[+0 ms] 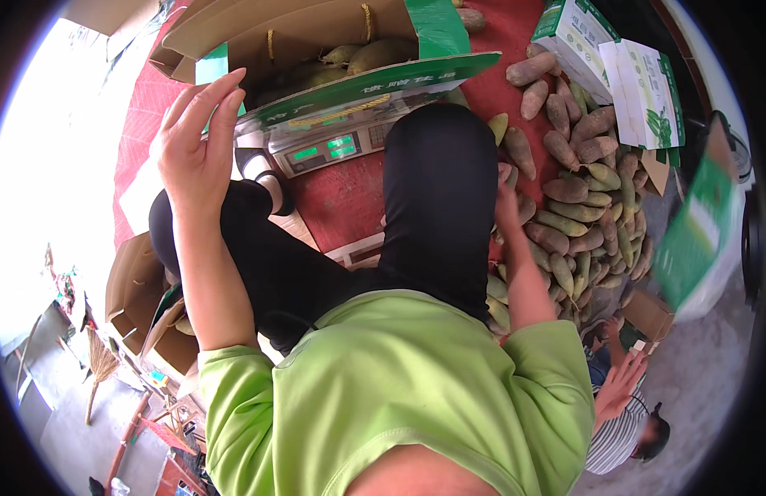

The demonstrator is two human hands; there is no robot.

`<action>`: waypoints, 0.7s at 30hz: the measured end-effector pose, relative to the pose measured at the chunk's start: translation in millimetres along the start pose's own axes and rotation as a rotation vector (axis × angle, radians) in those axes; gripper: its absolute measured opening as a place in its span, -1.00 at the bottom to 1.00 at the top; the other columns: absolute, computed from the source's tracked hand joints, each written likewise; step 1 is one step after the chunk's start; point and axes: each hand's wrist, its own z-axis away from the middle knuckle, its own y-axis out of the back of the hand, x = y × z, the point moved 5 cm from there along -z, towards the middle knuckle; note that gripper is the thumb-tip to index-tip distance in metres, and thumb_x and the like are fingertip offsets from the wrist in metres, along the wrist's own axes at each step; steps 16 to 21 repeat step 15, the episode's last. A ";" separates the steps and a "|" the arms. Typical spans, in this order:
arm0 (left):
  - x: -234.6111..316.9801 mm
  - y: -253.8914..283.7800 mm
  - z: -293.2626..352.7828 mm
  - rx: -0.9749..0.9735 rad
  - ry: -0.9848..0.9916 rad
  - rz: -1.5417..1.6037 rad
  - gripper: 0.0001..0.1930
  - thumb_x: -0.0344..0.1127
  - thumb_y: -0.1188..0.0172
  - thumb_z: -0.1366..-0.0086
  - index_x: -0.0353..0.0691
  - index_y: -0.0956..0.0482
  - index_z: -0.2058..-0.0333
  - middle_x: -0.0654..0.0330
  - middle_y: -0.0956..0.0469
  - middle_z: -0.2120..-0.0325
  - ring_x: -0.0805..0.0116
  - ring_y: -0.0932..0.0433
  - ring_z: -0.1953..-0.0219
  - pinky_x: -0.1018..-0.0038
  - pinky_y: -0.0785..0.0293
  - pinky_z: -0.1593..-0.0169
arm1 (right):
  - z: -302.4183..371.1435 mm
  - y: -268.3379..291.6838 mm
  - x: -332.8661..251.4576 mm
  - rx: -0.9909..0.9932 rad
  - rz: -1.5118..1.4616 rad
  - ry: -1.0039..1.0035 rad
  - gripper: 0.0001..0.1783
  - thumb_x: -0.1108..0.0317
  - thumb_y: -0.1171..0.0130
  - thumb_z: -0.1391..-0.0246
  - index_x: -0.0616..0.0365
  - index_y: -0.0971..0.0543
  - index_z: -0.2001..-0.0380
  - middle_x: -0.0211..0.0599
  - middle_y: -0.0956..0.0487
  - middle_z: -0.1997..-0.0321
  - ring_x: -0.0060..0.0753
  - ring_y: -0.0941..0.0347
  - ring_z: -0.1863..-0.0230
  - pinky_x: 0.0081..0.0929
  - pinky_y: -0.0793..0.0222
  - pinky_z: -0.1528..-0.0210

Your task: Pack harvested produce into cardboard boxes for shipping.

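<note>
My left hand [199,136] is raised beside the left end of an open cardboard box [358,93], its fingers stretched out and nothing held. Inside the box lie large green radishes [383,56]. The box has a green printed flap and yellow rope handles, and a digital scale [329,154] with lit green displays shows just below it. My right hand [507,207] reaches down past my right knee to the edge of a heap of green and brownish radishes [569,190]. The knee hides part of that hand, so its fingers cannot be made out.
White and green cartons [643,91] stand behind the heap on the right. Another open box [143,289] sits by my left leg, and a broom [100,368] lies farther left. At the lower right is another person [622,430] in a striped top. Red matting [341,202] covers the floor.
</note>
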 end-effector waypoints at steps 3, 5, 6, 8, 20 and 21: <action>-0.9 3.6 4.0 0.044 0.000 -0.003 -0.83 -0.47 -0.24 -0.19 -0.24 -0.67 0.22 0.23 -0.55 0.50 0.52 -0.46 0.51 0.62 -0.37 0.42 | 49.8 -27.9 40.9 -0.185 -0.099 -0.035 -0.83 0.43 -0.17 -0.01 0.15 -0.57 0.27 -0.32 -0.61 0.40 -0.32 -0.55 0.32 -0.40 -0.45 0.26; 0.4 3.2 1.4 0.059 -0.012 0.019 -0.84 -0.46 -0.25 -0.19 -0.23 -0.67 0.22 0.23 -0.55 0.50 0.53 -0.46 0.51 0.62 -0.37 0.42 | 59.3 -40.8 90.4 -0.183 0.286 -0.013 -0.80 0.35 -0.18 -0.01 0.13 -0.58 0.26 -0.25 -0.63 0.36 -0.20 -0.57 0.27 -0.31 -0.45 0.22; 0.1 1.9 0.3 0.066 -0.005 0.030 -0.84 -0.46 -0.25 -0.20 -0.24 -0.67 0.23 0.23 -0.56 0.50 0.52 -0.48 0.50 0.62 -0.38 0.41 | 60.6 -47.3 114.9 -0.179 0.671 0.002 -0.77 0.27 -0.20 -0.01 0.10 -0.59 0.26 -0.17 -0.65 0.31 -0.07 -0.59 0.22 -0.23 -0.46 0.17; 1.5 3.6 -1.0 0.087 -0.010 0.044 -0.84 -0.45 -0.25 -0.20 -0.24 -0.67 0.23 0.22 -0.57 0.49 0.52 -0.49 0.49 0.62 -0.39 0.40 | 52.0 -36.0 140.1 -0.179 0.653 0.016 -0.76 0.25 -0.21 0.00 0.10 -0.59 0.25 -0.16 -0.65 0.28 -0.07 -0.59 0.21 -0.22 -0.45 0.16; -0.6 4.7 1.0 0.109 -0.010 0.090 -0.86 -0.48 -0.22 -0.22 -0.29 -0.67 0.24 0.20 -0.59 0.48 0.50 -0.55 0.41 0.62 -0.43 0.32 | 31.0 -79.2 160.7 -0.301 0.550 0.073 -0.64 0.07 -0.27 0.02 0.09 -0.60 0.24 -0.08 -0.63 0.13 -0.01 -0.57 0.12 -0.15 -0.41 0.04; -0.6 4.7 1.0 0.109 -0.010 0.090 -0.86 -0.48 -0.22 -0.22 -0.29 -0.67 0.24 0.20 -0.59 0.48 0.50 -0.55 0.41 0.62 -0.43 0.32 | 31.0 -79.2 160.7 -0.301 0.550 0.073 -0.64 0.07 -0.27 0.02 0.09 -0.60 0.24 -0.08 -0.63 0.13 -0.01 -0.57 0.12 -0.15 -0.41 0.04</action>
